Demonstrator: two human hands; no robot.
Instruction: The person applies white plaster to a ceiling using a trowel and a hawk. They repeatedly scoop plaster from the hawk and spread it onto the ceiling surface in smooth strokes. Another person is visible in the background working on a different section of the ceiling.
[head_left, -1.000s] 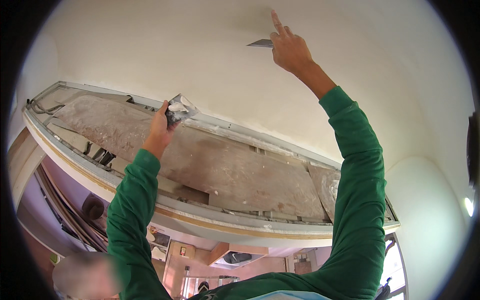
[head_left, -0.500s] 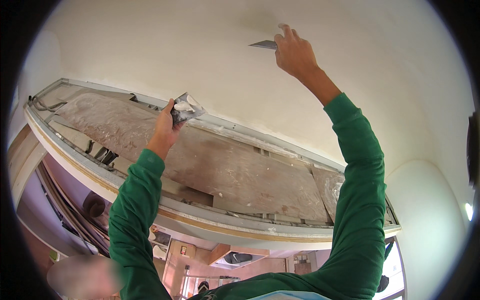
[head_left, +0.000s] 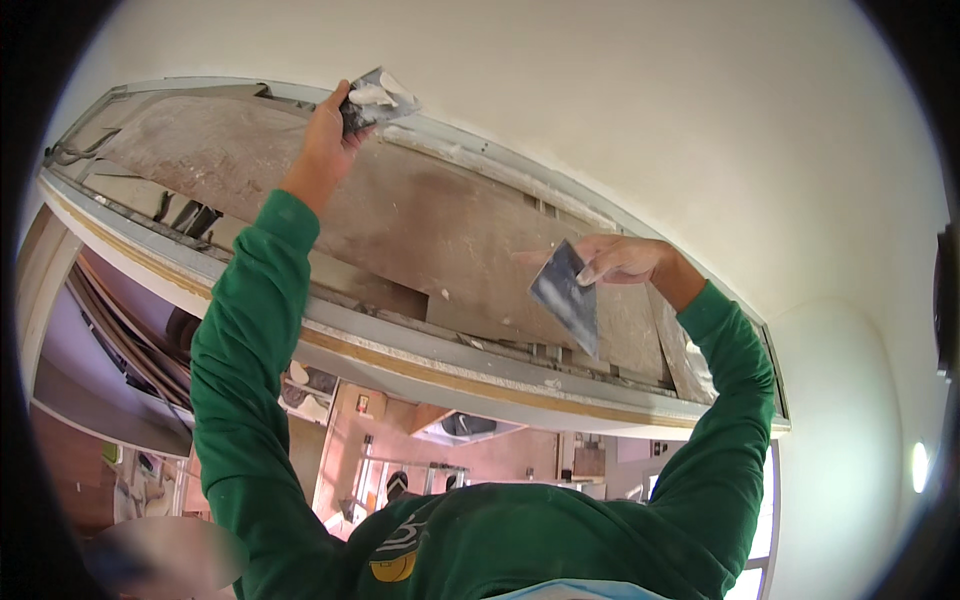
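Overhead, a pale plastered ceiling (head_left: pixel 640 110) curves across the room, broken by a long recessed opening (head_left: pixel 400 230) whose bare brown inner board is streaked with dust and framed by a grey metal edge. Nearest the viewer, a person in a green long-sleeved top (head_left: pixel 470 540) stands beneath it with both arms raised. The right hand (head_left: pixel 625 262) is closed around the handle end of a wide putty knife (head_left: pixel 567 295), its fingers folded over the top while the grey blade hangs down and slightly to the left in front of the recess, clear of the ceiling plaster. Further up and to the left, the left hand (head_left: pixel 330 135) is clenched on a second, smaller filling knife (head_left: pixel 378 97) loaded with white filler, held right against the upper rim of the recess where the frame meets the ceiling. White smears of filler (head_left: pixel 470 150) run along that rim just beside the blade. Beyond the lower edge of the frame, a lit room below shows pinkish walls (head_left: pixel 480 450), and a bright window (head_left: pixel 750 520) sits at the right.
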